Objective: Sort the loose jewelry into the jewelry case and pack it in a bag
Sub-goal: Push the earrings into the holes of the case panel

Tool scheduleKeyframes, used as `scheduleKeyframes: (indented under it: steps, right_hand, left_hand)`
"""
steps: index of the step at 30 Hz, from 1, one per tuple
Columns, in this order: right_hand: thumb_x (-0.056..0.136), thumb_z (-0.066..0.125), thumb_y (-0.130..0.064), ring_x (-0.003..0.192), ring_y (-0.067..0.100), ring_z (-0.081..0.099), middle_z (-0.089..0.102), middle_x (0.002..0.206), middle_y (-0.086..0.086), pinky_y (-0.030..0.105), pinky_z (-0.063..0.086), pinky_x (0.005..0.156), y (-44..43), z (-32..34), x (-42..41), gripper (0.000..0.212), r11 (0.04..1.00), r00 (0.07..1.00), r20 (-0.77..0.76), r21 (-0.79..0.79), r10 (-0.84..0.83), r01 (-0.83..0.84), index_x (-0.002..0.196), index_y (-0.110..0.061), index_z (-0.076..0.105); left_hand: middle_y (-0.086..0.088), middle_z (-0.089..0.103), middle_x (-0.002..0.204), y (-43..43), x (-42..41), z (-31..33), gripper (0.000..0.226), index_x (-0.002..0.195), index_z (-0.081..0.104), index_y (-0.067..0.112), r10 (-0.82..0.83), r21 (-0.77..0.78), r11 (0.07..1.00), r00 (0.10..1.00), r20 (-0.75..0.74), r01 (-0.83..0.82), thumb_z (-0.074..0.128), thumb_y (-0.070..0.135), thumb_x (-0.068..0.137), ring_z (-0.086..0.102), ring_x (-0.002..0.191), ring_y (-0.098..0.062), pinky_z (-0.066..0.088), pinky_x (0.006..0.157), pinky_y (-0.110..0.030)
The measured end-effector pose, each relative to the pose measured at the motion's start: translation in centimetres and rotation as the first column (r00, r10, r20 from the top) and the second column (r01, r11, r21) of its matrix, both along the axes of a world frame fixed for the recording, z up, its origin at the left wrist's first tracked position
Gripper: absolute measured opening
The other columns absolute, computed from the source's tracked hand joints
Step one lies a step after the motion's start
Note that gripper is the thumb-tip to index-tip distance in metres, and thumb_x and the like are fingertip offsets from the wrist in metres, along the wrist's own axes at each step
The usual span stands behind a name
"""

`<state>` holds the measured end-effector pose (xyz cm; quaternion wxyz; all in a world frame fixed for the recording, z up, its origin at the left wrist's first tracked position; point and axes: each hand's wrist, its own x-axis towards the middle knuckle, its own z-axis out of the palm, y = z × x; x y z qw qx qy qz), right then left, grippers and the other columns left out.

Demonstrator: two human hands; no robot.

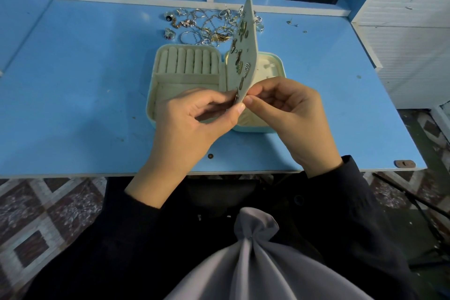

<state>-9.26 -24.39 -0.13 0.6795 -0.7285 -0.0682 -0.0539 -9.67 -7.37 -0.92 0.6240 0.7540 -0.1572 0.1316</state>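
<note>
On a blue desk (73,105) an open jewelry case (152,85) lies flat, its earring panel (250,39) stood on edge and the loose jewelry (204,29) heaped just behind it; the left hand (192,124) pinches an earring (236,96) at the panel's near corner while the right hand (292,114) pinches that corner from the far side; the step looks like fastening the earring, best done by steadying the panel and pushing the post straight through; whether the gathered grey cloth (255,263) in the lap is the bag is unclear; the panel hides the right fingertips, so any clasp there cannot be told
</note>
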Motion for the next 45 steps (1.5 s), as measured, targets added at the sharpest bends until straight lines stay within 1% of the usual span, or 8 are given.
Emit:
scheduleKeyframes:
  steps: [8, 19, 25, 34, 37, 40, 43, 45]
  right_hand:
    - [0.085, 0.072, -0.006, 0.078, 0.024, 0.066, 0.071, 0.086, 0.019, 0.045, 0.055, 0.078, 0.0, 0.0, 0.3, 0.002, 1.000, 0.999, 0.041, -0.025, 0.011, -0.010, 0.086, -0.005, 0.070]
    - [0.084, 0.070, -0.004, 0.082, 0.028, 0.064, 0.067, 0.091, 0.026, 0.048, 0.053, 0.082, 0.1, -0.5, 0.8, 0.008, 0.997, 0.994, 0.080, -0.025, 0.080, -0.079, 0.090, -0.004, 0.066]
    - [0.085, 0.069, -0.002, 0.083, 0.040, 0.064, 0.068, 0.088, 0.025, 0.052, 0.053, 0.079, 0.0, -0.7, 0.9, 0.005, 0.996, 0.987, 0.150, -0.073, 0.055, -0.045, 0.089, -0.001, 0.067]
    - [0.083, 0.071, 0.001, 0.076, 0.024, 0.063, 0.068, 0.082, 0.010, 0.032, 0.053, 0.076, 0.3, -1.0, 1.2, 0.010, 0.993, 0.968, 0.246, -0.116, 0.057, -0.029, 0.090, -0.006, 0.070]
    - [0.083, 0.072, 0.000, 0.080, 0.029, 0.066, 0.070, 0.085, 0.014, 0.038, 0.054, 0.079, 0.1, -1.1, 1.4, 0.009, 0.992, 0.970, 0.233, -0.114, 0.069, -0.043, 0.091, -0.004, 0.070]
    - [0.084, 0.069, 0.002, 0.087, 0.035, 0.068, 0.071, 0.092, 0.022, 0.044, 0.055, 0.086, -0.5, -0.7, 1.6, 0.011, 0.991, 0.981, 0.143, -0.047, 0.133, -0.127, 0.094, -0.002, 0.069]
    - [0.086, 0.064, 0.005, 0.085, 0.017, 0.067, 0.072, 0.089, 0.006, 0.028, 0.052, 0.081, -1.1, -0.1, 1.4, 0.013, 0.988, 0.986, 0.100, 0.062, 0.137, -0.143, 0.096, -0.003, 0.066]
    - [0.089, 0.063, 0.001, 0.085, 0.014, 0.065, 0.072, 0.088, 0.001, 0.028, 0.048, 0.080, -1.4, 0.4, 1.3, 0.013, 0.985, 0.988, 0.110, 0.121, 0.109, -0.123, 0.101, -0.005, 0.064]
  left_hand:
    - [0.004, 0.073, 0.096, 0.1, 0.0, 0.1, 0.019, 0.101, 0.071, 0.013, 0.000, 0.018, 1.000, 1.000, 0.016, -0.001, 0.076, 0.012, 0.082, 0.072, 0.086, -0.006, 0.056, 0.079, -0.019]
    - [0.008, 0.072, 0.097, 0.1, 0.0, 0.3, 0.020, 0.100, 0.071, 0.013, -0.021, -0.009, 1.000, 1.000, -0.013, 0.021, 0.076, 0.009, 0.082, 0.072, 0.087, -0.004, 0.055, 0.080, -0.017]
    - [0.007, 0.073, 0.097, 0.2, 0.0, 0.3, 0.020, 0.101, 0.071, 0.013, -0.035, -0.018, 0.999, 0.999, -0.026, 0.035, 0.076, 0.009, 0.081, 0.072, 0.087, -0.005, 0.055, 0.080, -0.017]
    - [0.017, 0.073, 0.095, 0.3, 0.0, 0.4, 0.019, 0.095, 0.071, 0.018, -0.069, -0.075, 0.995, 0.994, -0.089, 0.063, 0.076, 0.007, 0.080, 0.073, 0.087, -0.006, 0.054, 0.080, -0.016]
    - [0.015, 0.073, 0.097, 0.3, 0.0, 0.5, 0.020, 0.098, 0.071, 0.013, -0.073, -0.069, 0.995, 0.993, -0.094, 0.067, 0.076, 0.005, 0.081, 0.073, 0.087, -0.006, 0.054, 0.080, -0.016]
    - [0.012, 0.074, 0.097, 0.4, 0.1, 0.5, 0.019, 0.097, 0.072, 0.013, -0.072, -0.067, 0.996, 0.991, -0.113, 0.065, 0.077, 0.007, 0.080, 0.073, 0.088, -0.007, 0.055, 0.081, -0.017]
    - [0.011, 0.075, 0.096, 0.3, 0.1, 0.6, 0.018, 0.095, 0.073, 0.014, -0.061, -0.079, 0.996, 0.987, -0.147, 0.050, 0.078, 0.009, 0.078, 0.073, 0.087, -0.008, 0.055, 0.081, -0.018]
    - [0.010, 0.076, 0.095, 0.2, 0.2, 0.7, 0.019, 0.093, 0.073, 0.017, -0.061, -0.082, 0.995, 0.984, -0.166, 0.048, 0.079, 0.012, 0.076, 0.073, 0.087, -0.008, 0.055, 0.081, -0.018]
